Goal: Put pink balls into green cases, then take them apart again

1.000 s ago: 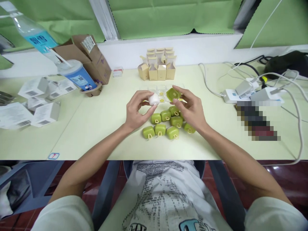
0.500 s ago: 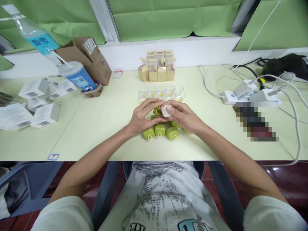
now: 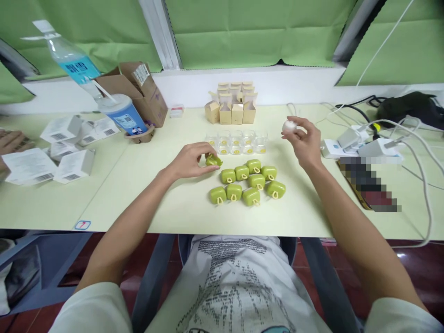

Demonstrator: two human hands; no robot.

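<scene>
My left hand rests on the pale table with its fingers closed on a green case, just left of a cluster of several like green cases. My right hand is raised to the right and pinches a small white piece between its fingertips. Behind the cluster stands a row of clear plastic cups with yellow marks. Several small tan cartons stand open at the back.
At the left are a tilted water bottle, a blue cup, a brown cardboard box and several white boxes. Another person's hand shows at the far left edge. White chargers and cables lie at the right.
The hands were together over the green cases. Now my right hand has swung up and right with the white piece, and my left hand stays low on a green case.
</scene>
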